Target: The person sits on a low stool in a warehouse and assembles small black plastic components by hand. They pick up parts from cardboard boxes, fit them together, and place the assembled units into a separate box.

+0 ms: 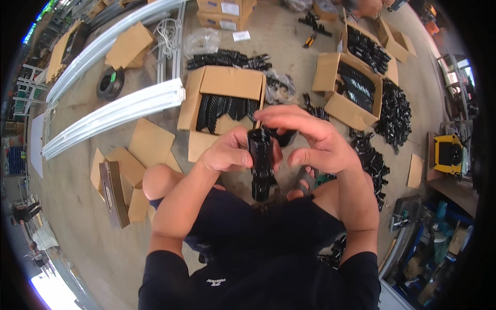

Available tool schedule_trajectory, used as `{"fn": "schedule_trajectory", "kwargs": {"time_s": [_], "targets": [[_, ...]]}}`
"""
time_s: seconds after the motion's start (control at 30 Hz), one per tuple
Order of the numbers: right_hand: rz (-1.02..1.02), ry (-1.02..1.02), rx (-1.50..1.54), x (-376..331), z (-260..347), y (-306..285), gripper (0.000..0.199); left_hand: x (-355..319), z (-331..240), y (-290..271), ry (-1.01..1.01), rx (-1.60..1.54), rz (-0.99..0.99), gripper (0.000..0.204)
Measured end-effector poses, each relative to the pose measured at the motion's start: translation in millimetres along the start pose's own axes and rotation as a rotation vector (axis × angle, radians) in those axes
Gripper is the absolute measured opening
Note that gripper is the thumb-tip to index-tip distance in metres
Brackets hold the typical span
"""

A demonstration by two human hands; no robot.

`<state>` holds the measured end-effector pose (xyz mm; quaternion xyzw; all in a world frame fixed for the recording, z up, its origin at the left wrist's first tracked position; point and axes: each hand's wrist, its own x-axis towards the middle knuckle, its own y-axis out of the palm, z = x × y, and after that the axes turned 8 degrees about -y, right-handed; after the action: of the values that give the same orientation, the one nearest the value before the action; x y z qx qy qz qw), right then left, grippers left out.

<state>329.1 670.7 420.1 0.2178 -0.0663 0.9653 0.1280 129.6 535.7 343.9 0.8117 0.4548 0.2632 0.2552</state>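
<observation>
My left hand (pixel 231 151) is closed around a bundle of glossy black parts (pixel 261 160), held upright in front of my lap. The parts look like plastic and sit tightly against each other; their exact kind is unclear. My right hand (pixel 323 142) is curved beside the bundle, thumb and fingers apart. Its fingertips reach over the bundle's top end, and I cannot tell whether they touch it. Just beyond my hands stands an open cardboard box (pixel 232 82), with rows of similar black parts (pixel 227 111) inside.
Another open carton (pixel 323 75) with black parts stands at the far right, beside heaps of loose black parts (pixel 395 111). White metal rails (pixel 116 116) lie to the left. Flattened cardboard (pixel 150 139) and a black coil (pixel 110 84) rest on the floor. A yellow-framed item (pixel 447 154) is at right.
</observation>
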Motion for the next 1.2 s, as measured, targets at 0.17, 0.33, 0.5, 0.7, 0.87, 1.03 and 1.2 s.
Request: {"fn": "schedule_trajectory", "kwargs": {"time_s": [0.17, 0.33, 0.5, 0.7, 0.87, 1.03, 1.2], "targets": [[0.254, -0.171, 0.237, 4.1, -3.3, 15.9, 0.044, -0.2, 17.7, 36.4, -0.254, -0.292, 0.158, 0.057], [0.169, -0.046, 0.182, 2.2, 7.0, 17.2, 0.043, 5.7, 23.6, 39.9, -0.271, -0.484, 0.169, 0.055], [-0.032, 0.084, -0.107, 3.0, 7.6, -6.3, 0.047, 7.6, 16.9, 10.5, -0.031, -0.022, -0.373, 0.060], [-0.208, 0.150, -0.542, 8.0, -19.7, -3.0, 0.038, 11.1, 6.2, 3.4, 0.065, 0.709, -0.713, 0.042], [-0.356, 0.114, -0.430, 4.6, -45.5, 3.8, 0.041, 12.5, 12.5, 7.0, 0.013, 0.547, -0.842, 0.039], [-0.395, 0.158, -0.482, 3.9, -50.1, 6.4, 0.048, 11.4, 14.7, 1.6, -0.003, 0.479, -0.863, 0.036], [-0.391, 0.201, -0.484, 1.5, -50.5, 5.6, 0.053, 10.6, 10.7, -2.3, -0.016, 0.790, -0.857, 0.038]]}}
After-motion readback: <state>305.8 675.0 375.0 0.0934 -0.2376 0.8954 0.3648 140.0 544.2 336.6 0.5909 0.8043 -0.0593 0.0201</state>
